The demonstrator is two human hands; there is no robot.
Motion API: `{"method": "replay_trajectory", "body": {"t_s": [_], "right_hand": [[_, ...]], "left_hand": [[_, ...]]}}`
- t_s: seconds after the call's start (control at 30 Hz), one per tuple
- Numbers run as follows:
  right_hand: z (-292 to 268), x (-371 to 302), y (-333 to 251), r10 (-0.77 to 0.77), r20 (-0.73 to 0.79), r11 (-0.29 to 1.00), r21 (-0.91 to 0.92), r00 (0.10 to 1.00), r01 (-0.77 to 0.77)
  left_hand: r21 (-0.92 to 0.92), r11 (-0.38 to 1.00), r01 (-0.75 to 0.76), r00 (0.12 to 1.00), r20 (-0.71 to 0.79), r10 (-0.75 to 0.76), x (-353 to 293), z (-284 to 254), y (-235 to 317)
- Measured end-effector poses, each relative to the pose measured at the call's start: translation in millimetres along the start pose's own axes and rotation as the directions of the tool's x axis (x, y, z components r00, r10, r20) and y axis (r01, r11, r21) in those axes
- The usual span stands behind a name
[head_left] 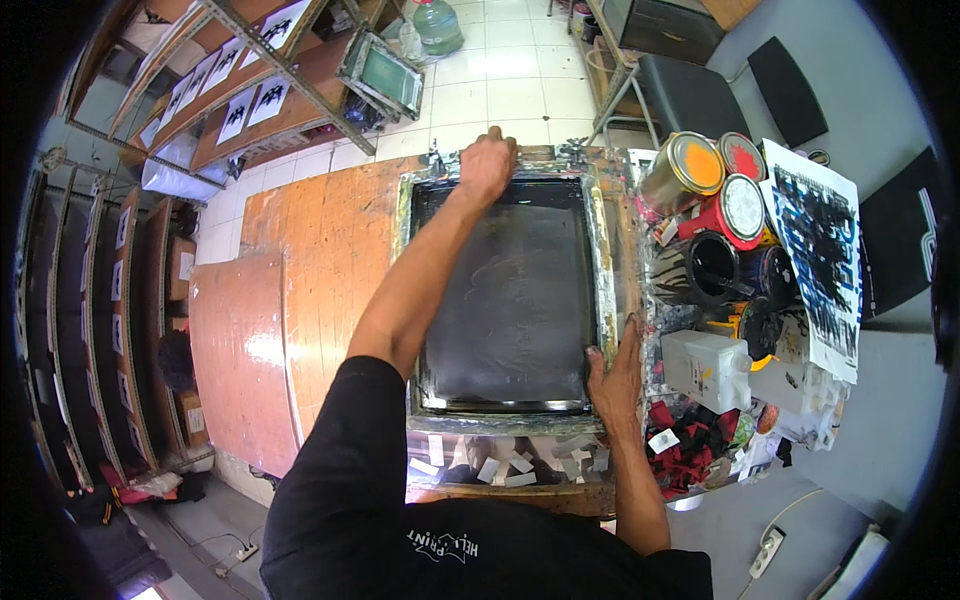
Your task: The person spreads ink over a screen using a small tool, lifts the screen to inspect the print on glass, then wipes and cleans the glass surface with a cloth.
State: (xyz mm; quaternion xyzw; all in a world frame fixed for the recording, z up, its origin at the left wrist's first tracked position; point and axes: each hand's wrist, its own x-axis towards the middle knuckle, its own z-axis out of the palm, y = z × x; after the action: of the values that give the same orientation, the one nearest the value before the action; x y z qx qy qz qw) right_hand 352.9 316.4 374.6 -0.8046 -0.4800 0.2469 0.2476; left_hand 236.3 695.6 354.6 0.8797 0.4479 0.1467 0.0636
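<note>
A screen-printing frame [603, 262] with a dark, ink-covered mesh lies flat on a wooden table [320, 240] in front of me. My left hand [487, 163] reaches across to the frame's far edge, fingers curled over the rim. My right hand [617, 375] grips the near right corner of the frame, fingers spread along its side. The near edge of the frame is taped with silver and white strips [500, 462].
Several paint cans [715, 215], some open, stand right of the frame with a white plastic jug [705, 368], red rags [690, 440] and an ink-smeared sheet [818, 250]. Shelves with printed sheets [240, 100] run along the left. Another screen [385, 75] leans by a water bottle [437, 25].
</note>
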Motion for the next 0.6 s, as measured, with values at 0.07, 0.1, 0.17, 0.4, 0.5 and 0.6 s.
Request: {"method": "replay_trajectory", "body": {"t_s": [0.07,0.1,0.17,0.4,0.5,0.6], "right_hand": [[-1.7,-1.8,-1.8,-0.001,-0.01,1.0,0.022,1.0,0.001],[-1.6,-2.6,-2.1,0.003,-0.015,0.999,0.033,1.0,-0.002],[-0.9,0.0,-1.5,0.058,-0.026,0.995,0.084,0.998,-0.056],[-2.0,0.8,-5.1,0.099,0.012,0.989,0.108,0.995,-0.1],[-7.4,2.1,-8.4,0.121,0.029,0.987,0.102,0.992,-0.124],[-4.4,-0.4,-2.7,0.096,0.013,0.99,0.098,0.995,-0.097]], "left_hand": [[0.002,0.989,0.149,0.988,0.043,-0.149,15.3,2.7,3.7],[-0.042,0.968,0.248,0.969,0.026,-0.247,21.8,1.8,9.0],[-0.107,0.91,0.402,0.916,0.054,-0.398,31.6,0.9,6.3],[-0.559,0.729,0.396,0.915,0.175,-0.363,-30.7,6.8,22.0],[-0.729,0.672,0.127,0.894,0.377,0.241,-93.9,-7.7,83.2],[-0.776,0.522,0.354,0.733,0.577,0.36,-117.2,-37.7,126.7]]}}
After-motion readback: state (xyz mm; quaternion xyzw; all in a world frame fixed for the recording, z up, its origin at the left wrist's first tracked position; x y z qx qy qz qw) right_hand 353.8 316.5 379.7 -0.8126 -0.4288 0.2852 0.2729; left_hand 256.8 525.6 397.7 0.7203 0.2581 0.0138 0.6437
